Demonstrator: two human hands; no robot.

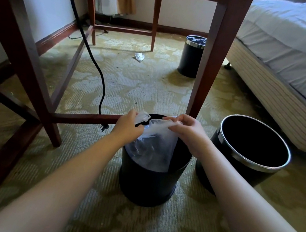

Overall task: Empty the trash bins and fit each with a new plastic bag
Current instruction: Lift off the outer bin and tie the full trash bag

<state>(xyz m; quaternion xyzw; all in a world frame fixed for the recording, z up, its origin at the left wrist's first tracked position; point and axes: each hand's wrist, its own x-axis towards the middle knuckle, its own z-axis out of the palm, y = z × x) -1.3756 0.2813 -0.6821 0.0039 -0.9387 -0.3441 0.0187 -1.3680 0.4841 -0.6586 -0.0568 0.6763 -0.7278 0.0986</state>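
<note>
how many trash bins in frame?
3. Nearest bin, where left hand and right hand pinch a clear bag; an unlined bin right of it; a lined bin farther back beside the bed. Others may sit out of view.

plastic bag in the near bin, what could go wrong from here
1. The left hand and right hand pinch the thin plastic bag by its top edge; it may tear or slip down into the bin.
2. The loose plug beside the left hand could snag the bag.
</note>
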